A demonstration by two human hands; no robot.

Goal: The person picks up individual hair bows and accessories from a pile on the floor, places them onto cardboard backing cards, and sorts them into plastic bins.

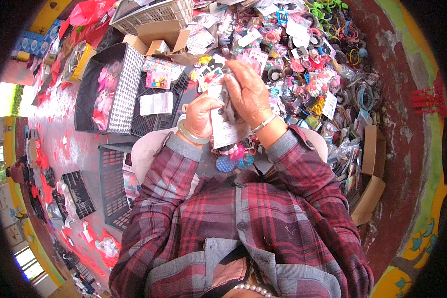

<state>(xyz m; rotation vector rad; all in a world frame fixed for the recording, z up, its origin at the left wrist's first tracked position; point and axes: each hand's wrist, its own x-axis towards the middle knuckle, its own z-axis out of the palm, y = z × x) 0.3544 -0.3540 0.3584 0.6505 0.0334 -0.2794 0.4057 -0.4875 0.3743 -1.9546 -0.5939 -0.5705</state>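
A white printed card (226, 133), apparently in a clear plastic sleeve, is held upright in front of my chest. My left hand (198, 116) pinches its left edge, the thumb lying over the front. At the upper right side of the card, my right hand (250, 94) is bent round it with fingers close together; what lies under the palm is hidden. Just beyond my fingers are small carded accessories with red and black pieces (211, 75). Below the card, near my lap, sit a blue dotted round piece (225, 164) and a bright pink ball (239, 150).
A large heap of packaged hair accessories (303, 64) spreads ahead and to the right. To the left stand a houndstooth-patterned box (122, 92) with pink items and a dark plastic crate (115, 184). An open cardboard box (166, 37) and a pale crate (156, 17) are farther off.
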